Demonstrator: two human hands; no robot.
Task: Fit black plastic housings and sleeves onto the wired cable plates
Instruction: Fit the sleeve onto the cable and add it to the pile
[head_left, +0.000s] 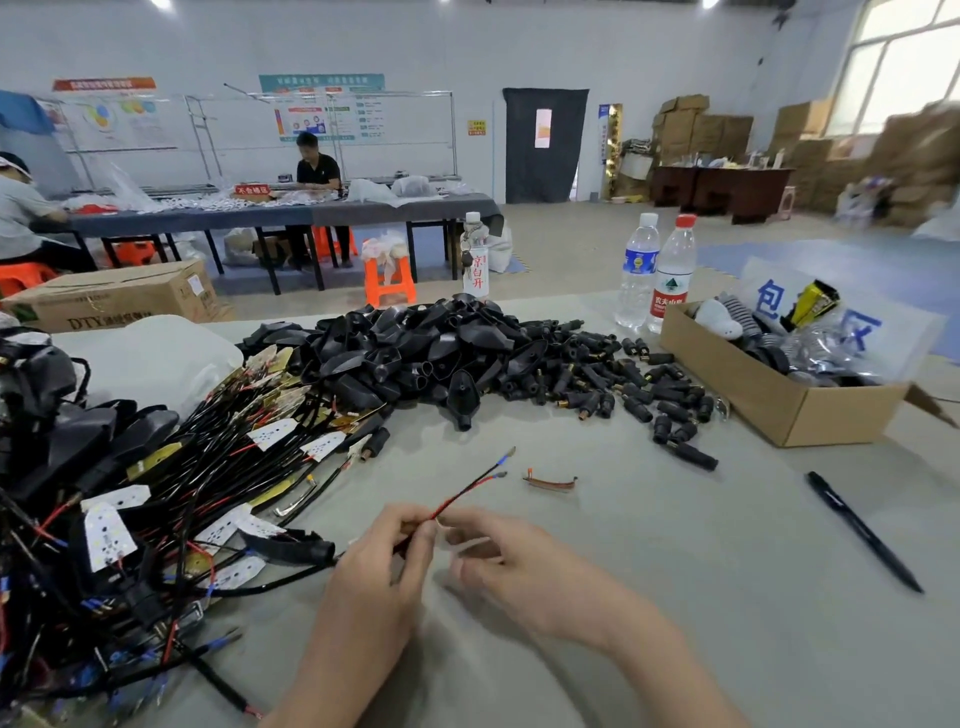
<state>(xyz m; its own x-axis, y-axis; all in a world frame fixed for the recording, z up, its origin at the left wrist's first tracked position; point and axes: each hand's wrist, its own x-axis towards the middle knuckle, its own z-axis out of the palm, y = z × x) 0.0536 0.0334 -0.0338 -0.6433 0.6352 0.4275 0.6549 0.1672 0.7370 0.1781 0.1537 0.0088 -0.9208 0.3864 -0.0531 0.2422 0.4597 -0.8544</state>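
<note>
From the head view, a thin cable rises out of the person's hands near the table's front edge. It is a red wire and a black wire running side by side, splitting near the far end into two short leads tipped with small metal terminals. It points up and away to the right, clear of the grey table. The left hand has its fingers curled and pinches the cable's lower end between thumb and forefinger, the forearm coming in from the bottom edge. The right hand sits just beside it with its fingers bent and their tips drawn in toward the same spot on the cable. It is blurred, so whether it grips the wire cannot be told. On the left lies a tangled heap of wired plates, white and brass-coloured tabs on black leads. Beyond the hands is a mound of black housings, with a spread of small black sleeves to its right. A black pen lies well to the right, near an open cardboard box.
</note>
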